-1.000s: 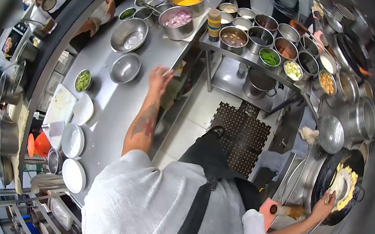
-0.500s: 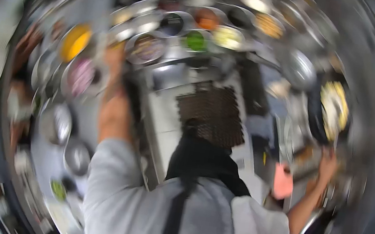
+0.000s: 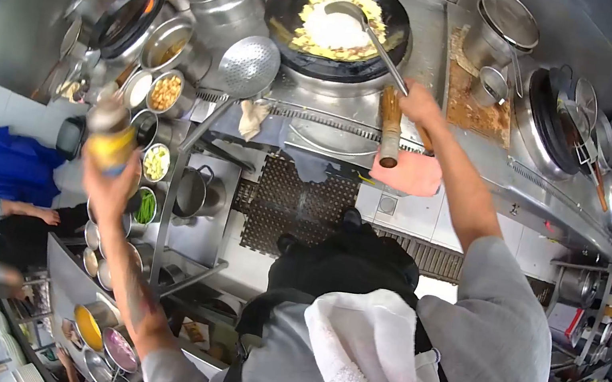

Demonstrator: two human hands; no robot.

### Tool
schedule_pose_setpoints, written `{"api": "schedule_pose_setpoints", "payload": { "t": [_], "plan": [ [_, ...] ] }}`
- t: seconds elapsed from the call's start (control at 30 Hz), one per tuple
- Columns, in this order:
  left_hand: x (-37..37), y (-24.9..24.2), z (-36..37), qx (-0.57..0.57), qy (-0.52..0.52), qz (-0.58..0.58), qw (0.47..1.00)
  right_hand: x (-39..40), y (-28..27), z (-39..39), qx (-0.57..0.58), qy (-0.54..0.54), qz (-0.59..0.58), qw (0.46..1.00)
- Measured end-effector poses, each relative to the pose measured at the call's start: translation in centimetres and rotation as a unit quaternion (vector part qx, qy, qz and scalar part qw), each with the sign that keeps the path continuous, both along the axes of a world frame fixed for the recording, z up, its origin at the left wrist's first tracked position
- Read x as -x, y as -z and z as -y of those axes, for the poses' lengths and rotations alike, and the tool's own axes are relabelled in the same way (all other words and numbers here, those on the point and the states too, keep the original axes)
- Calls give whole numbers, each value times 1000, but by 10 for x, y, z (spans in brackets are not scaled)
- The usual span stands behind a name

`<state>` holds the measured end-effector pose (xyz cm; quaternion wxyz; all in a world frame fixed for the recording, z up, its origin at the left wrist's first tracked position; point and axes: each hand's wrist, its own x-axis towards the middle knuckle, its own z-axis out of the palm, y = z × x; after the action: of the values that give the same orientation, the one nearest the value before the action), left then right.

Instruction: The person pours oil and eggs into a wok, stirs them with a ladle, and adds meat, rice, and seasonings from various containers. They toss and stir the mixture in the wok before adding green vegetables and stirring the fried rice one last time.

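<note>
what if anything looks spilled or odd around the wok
No clear spill shows around the wok. The brown, blotchy board to its right stands out: it looks stained or worn beside the cleaner steel counter, though I can't tell which.

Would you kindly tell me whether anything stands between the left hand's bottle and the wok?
Yes: the skimmer, at the wok's near left, lies between it and the bottle in this view; whether the bottle is higher is unclear.
</note>
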<state>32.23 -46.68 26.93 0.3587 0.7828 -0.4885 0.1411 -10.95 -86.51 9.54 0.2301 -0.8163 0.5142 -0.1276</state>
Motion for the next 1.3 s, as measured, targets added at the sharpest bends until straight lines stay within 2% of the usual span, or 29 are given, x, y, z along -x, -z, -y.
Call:
{"api": "schedule_pose_setpoints", "payload": {
  "t": [0.03,0.07,0.1,0.13,0.23,0.27,0.33,0.47,0.53,0.6,0.67,0.73,0.8,0.83,0.87,0.9,0.93,0.97,1.0,1.03,1.1,1.13,1.17,1.2,1.27,1.3],
  "plan": [
    [23,-10,44,-53,10,-23,998,8,-6,-12,-21,40,55,997],
    [22,-1,85,-127,21,22,991,20,-12,-22,-23,45,66,997],
    [50,-14,125,-178,56,21,982,31,-19,-30,-5,74,96,993],
    [51,-4,162,-199,100,65,973,41,-20,-31,10,103,125,987],
    [83,-5,254,-386,59,218,895,80,-29,-31,15,102,174,979],
    [82,-2,287,-386,63,227,892,92,-36,-32,12,105,176,979],
    [85,5,342,-402,-29,321,857,119,-43,-33,3,104,199,974],
    [102,-6,350,-392,-26,343,853,143,-60,-58,-25,106,218,970],
    [108,-19,336,-443,-25,326,835,148,-48,-58,-19,125,223,967],
    [100,-18,318,-412,-55,315,853,146,-32,-51,-20,126,214,968],
    [89,-19,294,-388,-95,249,882,138,-21,-47,-19,119,203,972],
    [69,1,262,-377,-81,213,898,123,-20,-43,-46,108,191,975],
    [27,52,224,-302,37,-46,951,103,-4,-41,-26,98,195,976],
    [33,63,198,-234,86,-206,946,94,0,-41,-9,101,202,974],
    [49,78,169,-153,133,-358,912,85,-1,-43,-7,82,195,977],
    [62,91,140,-96,129,-448,879,74,-2,-45,-24,86,206,974],
    [74,102,110,-30,120,-530,839,60,-4,-47,-6,80,203,976],
    [87,107,78,20,107,-553,826,46,-6,-51,12,74,199,977],
    [98,110,41,82,80,-569,814,34,3,-43,-11,106,156,982],
    [95,122,3,113,39,-539,833,19,-19,-53,-12,65,142,988],
    [83,138,-78,175,-58,-472,862,-5,13,-16,35,8,25,999],
    [71,143,-116,197,-96,-439,872,-26,5,-20,40,-25,-26,999],
    [62,143,-153,234,-143,-410,870,-27,42,17,56,-53,-62,995],
    [45,155,-190,238,-243,-329,881,-34,48,27,39,-73,-95,992],
    [13,166,-252,328,-379,-264,824,-27,104,66,112,-79,-95,986],
    [-6,172,-283,325,-446,-197,810,-40,93,51,115,-90,-98,984]
  ]
}}
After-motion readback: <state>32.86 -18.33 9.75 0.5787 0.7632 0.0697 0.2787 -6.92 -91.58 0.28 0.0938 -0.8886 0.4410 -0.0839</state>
